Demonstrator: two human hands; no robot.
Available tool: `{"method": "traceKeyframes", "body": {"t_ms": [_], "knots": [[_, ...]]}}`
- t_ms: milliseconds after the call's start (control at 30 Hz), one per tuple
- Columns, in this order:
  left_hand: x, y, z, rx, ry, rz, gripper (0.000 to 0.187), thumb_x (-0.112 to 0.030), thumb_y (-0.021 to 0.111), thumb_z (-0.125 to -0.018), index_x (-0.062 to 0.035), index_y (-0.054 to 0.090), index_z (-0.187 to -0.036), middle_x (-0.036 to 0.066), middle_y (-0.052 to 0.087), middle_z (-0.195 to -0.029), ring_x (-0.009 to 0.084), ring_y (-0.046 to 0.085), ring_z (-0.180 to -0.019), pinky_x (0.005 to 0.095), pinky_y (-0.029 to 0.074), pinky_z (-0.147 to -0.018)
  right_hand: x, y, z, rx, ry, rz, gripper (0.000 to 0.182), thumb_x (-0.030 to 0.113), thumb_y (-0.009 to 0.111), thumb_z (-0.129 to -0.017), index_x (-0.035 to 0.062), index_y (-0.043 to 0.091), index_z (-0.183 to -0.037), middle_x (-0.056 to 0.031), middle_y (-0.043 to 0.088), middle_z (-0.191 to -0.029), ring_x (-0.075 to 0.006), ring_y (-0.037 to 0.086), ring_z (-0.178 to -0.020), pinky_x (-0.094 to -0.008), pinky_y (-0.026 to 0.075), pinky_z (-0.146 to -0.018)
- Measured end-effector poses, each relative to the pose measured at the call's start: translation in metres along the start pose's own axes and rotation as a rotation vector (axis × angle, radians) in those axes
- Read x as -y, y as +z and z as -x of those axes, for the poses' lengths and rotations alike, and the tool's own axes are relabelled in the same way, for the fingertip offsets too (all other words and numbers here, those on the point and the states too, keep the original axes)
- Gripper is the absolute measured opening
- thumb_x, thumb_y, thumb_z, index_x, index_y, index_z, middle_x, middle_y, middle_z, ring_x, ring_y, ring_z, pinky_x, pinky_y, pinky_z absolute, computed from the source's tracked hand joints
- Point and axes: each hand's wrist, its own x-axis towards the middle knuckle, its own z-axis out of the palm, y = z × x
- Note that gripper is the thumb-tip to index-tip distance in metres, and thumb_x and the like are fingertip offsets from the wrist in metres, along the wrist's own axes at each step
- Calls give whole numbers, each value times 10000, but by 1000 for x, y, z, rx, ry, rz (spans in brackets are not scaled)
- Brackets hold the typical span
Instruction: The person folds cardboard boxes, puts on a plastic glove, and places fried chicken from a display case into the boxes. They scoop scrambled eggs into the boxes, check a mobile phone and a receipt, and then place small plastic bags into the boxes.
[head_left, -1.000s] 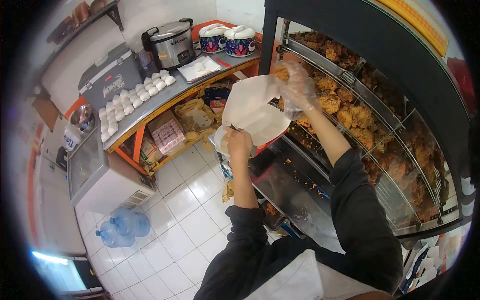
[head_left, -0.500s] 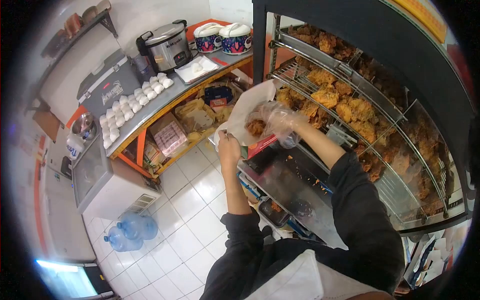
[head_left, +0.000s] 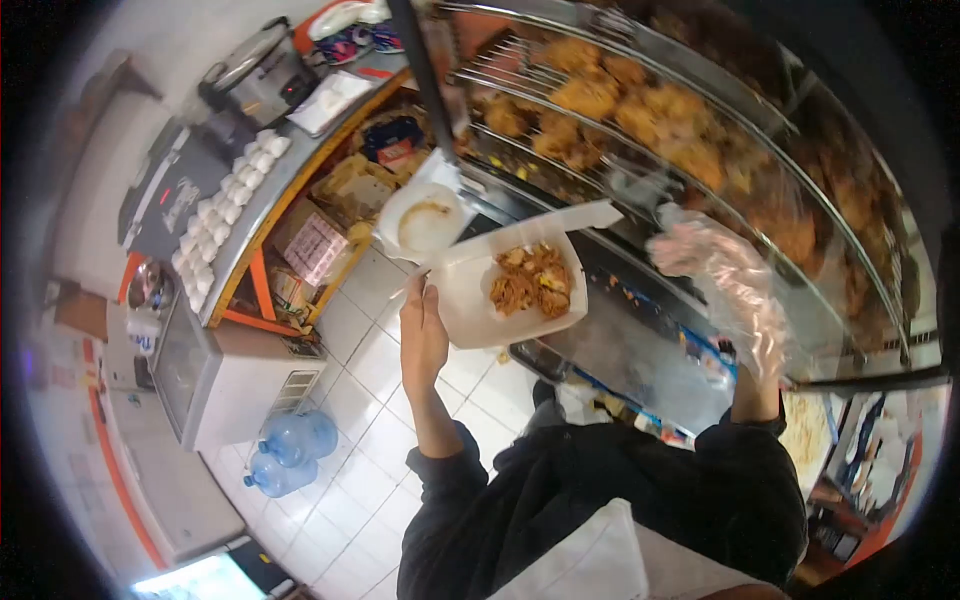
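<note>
My left hand [head_left: 423, 325] grips the left edge of an open white takeaway box [head_left: 463, 310], fingers pressed against its side. Pieces of fried chicken [head_left: 532, 280] lie in the right part of the box. Behind it shows a white, paper-like piece [head_left: 425, 222] with a brown smear. My right hand [head_left: 715, 265], in a clear plastic glove, is out to the right at the lower front of the chicken display cabinet [head_left: 600, 172]. Close to its fingertips is a grey, blurred shape [head_left: 640, 188]; motion smears the fingers and I cannot tell whether they hold it.
Fried chicken [head_left: 640, 100] fills the cabinet's wire racks. A metal surface with crumbs [head_left: 620, 350] lies below. On the left, a counter carries rows of white wrapped bundles [head_left: 225, 205] and a rice cooker [head_left: 262, 80]. Blue water jugs [head_left: 295, 440] lie on the tiled floor.
My right hand has left the chicken at the box and moved right, to the cabinet front. The box now faces up, its inside in view. The whole view has shifted.
</note>
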Motion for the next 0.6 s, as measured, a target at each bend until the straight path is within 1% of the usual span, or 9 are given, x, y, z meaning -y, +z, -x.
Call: {"method": "traceKeyframes", "body": {"t_ms": [67, 100, 133, 200, 267, 333, 433, 533, 600], "knots": [[-12, 18, 20, 275, -95, 135, 369, -182, 300, -899, 30, 422, -1175, 224, 540, -1076, 312, 520, -992, 327, 355, -892, -1, -22, 51, -101, 74, -14, 502, 332, 551, -819, 48, 453, -1221, -140, 457, -1243, -277, 435, -1138, -402, 338, -963], [-16, 34, 29, 350, -42, 214, 358, -184, 304, -901, 29, 435, -1157, 215, 533, -1088, 297, 506, -1003, 315, 345, -900, -3, -31, 77, -162, 107, -22, 509, 334, 552, -819, 38, 450, -1222, -149, 459, -1239, -287, 444, -1128, -408, 344, -957], [-10, 54, 38, 401, -55, 205, 358, -184, 304, -901, 29, 435, -1157, 215, 533, -1088, 297, 506, -1003, 315, 345, -900, -5, -40, 102, -223, 143, -29, 517, 336, 553, -820, 29, 446, -1222, -159, 460, -1235, -297, 453, -1119, -414, 350, -951], [14, 104, 64, 496, 120, 53, 358, -196, 313, -904, 16, 440, -1163, 210, 519, -1118, 290, 481, -1054, 319, 328, -918, -15, -51, 153, -359, 201, -45, 532, 340, 555, -821, 11, 440, -1224, -178, 464, -1227, -317, 471, -1100, -425, 362, -940], [8, 153, 87, 627, 22, 187, 361, -204, 332, -900, 3, 440, -1174, 213, 513, -1123, 302, 459, -1088, 330, 317, -933, -23, -60, 202, -505, 229, -61, 534, 336, 552, -825, 1, 436, -1224, -184, 466, -1225, -323, 481, -1091, -428, 371, -932], [1, 199, 112, 752, 82, 132, 378, -222, 340, -901, 2, 420, -1196, 234, 507, -1121, 347, 456, -1089, 356, 325, -934, -32, -60, 246, -689, 203, -34, 520, 324, 544, -832, 0, 435, -1225, -178, 467, -1227, -315, 482, -1092, -420, 376, -928], [-20, 268, 157, 827, 65, -39, 372, -228, 368, -896, 7, 416, -1181, 246, 504, -1117, 383, 458, -1069, 394, 344, -909, -41, -63, 309, -1006, 164, 97, 500, 306, 533, -843, -1, 433, -1225, -168, 468, -1231, -304, 484, -1094, -409, 384, -922], [6, 349, 195, 811, 200, 105, 359, -231, 402, -888, 7, 421, -1156, 252, 505, -1113, 397, 466, -1049, 424, 355, -882, -48, -76, 373, -1340, 155, 320, 480, 288, 521, -854, -3, 432, -1226, -159, 468, -1234, -293, 486, -1095, -398, 391, -916], [-28, 365, 215, 833, 126, 122, 364, -245, 443, -873, 18, 432, -1126, 244, 522, -1076, 372, 479, -1037, 407, 358, -881, -57, -92, 411, -1449, 151, 418, 474, 282, 517, -858, -3, 431, -1226, -156, 469, -1235, -289, 487, -1096, -394, 394, -914]]}}
